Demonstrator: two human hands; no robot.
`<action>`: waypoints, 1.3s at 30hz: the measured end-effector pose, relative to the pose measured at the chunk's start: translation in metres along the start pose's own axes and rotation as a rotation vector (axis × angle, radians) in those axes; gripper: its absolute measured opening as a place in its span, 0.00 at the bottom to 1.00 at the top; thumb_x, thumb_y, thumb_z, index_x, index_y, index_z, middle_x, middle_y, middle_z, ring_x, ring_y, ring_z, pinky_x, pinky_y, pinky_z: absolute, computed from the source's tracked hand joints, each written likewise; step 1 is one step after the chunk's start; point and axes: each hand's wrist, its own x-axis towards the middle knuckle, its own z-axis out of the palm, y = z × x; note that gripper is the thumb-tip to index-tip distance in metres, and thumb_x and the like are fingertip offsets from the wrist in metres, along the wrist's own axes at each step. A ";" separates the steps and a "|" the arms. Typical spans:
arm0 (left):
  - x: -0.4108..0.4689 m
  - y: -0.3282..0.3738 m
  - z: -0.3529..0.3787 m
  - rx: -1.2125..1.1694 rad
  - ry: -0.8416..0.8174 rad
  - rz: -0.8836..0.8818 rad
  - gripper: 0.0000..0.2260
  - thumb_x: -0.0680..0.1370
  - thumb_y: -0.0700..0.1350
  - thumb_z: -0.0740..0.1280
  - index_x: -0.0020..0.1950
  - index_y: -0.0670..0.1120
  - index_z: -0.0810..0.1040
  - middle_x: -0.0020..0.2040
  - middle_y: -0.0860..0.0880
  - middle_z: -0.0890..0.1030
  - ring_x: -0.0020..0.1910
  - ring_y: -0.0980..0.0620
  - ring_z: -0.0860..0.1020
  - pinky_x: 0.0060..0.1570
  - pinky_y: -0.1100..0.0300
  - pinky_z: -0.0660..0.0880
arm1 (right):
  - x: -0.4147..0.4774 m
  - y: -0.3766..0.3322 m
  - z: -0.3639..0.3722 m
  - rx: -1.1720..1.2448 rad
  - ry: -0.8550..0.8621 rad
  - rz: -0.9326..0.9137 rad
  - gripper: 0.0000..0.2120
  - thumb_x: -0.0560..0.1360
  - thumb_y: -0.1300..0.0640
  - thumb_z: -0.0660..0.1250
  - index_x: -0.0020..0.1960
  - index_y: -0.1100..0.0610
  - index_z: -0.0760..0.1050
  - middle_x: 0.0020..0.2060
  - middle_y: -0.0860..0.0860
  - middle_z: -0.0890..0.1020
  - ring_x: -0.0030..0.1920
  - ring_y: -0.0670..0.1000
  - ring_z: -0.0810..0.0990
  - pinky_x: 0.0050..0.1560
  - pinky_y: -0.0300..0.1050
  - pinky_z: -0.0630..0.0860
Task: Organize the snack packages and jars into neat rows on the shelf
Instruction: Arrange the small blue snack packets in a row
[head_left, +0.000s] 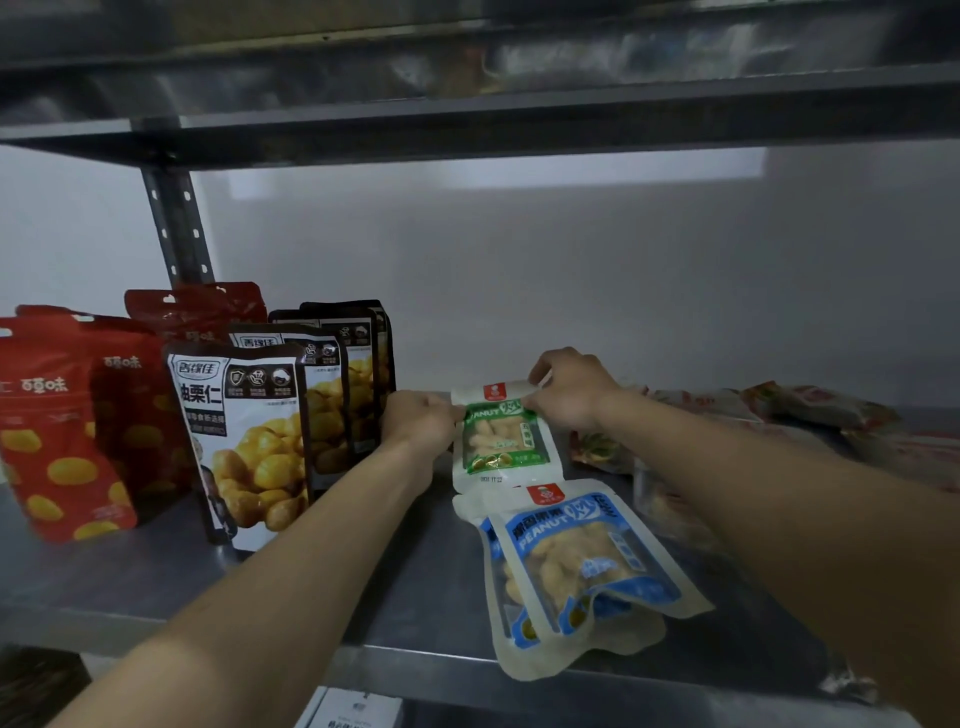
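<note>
A green peanut packet (504, 436) lies flat on the metal shelf (130, 582), near the back. My left hand (418, 418) pinches its upper left edge and my right hand (569, 387) pinches its top right corner. In front of it two blue peanut packets (576, 561) lie stacked, the lower one jutting over the shelf's front edge. To the left stand black-and-white chestnut pouches (249, 447) in a row running front to back. Red chestnut pouches (52, 431) stand at the far left.
A loose heap of red and white snack packets (810, 415) lies at the shelf's right, beside my right forearm. An upper shelf (467, 119) hangs close overhead, and a perforated upright post (179, 228) stands at the back left. A white label (353, 709) shows below the front edge.
</note>
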 end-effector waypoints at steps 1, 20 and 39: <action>0.002 -0.001 0.001 0.004 -0.002 -0.001 0.08 0.77 0.39 0.69 0.37 0.42 0.75 0.36 0.46 0.77 0.34 0.51 0.75 0.34 0.59 0.72 | 0.002 0.001 0.001 -0.001 0.001 -0.005 0.16 0.77 0.56 0.67 0.63 0.57 0.74 0.60 0.55 0.76 0.54 0.53 0.75 0.49 0.42 0.71; 0.008 -0.010 -0.001 0.624 -0.305 0.291 0.15 0.82 0.48 0.60 0.66 0.47 0.77 0.59 0.46 0.81 0.54 0.50 0.79 0.53 0.60 0.73 | -0.015 -0.006 0.011 -0.221 -0.332 -0.087 0.18 0.81 0.44 0.59 0.63 0.53 0.78 0.56 0.51 0.82 0.53 0.51 0.79 0.56 0.46 0.75; 0.004 -0.011 -0.002 0.484 -0.275 0.266 0.14 0.81 0.48 0.60 0.63 0.48 0.79 0.55 0.48 0.82 0.53 0.51 0.80 0.57 0.56 0.75 | -0.013 0.000 0.004 -0.173 -0.224 -0.084 0.20 0.81 0.47 0.62 0.69 0.55 0.73 0.64 0.53 0.78 0.61 0.54 0.76 0.55 0.43 0.71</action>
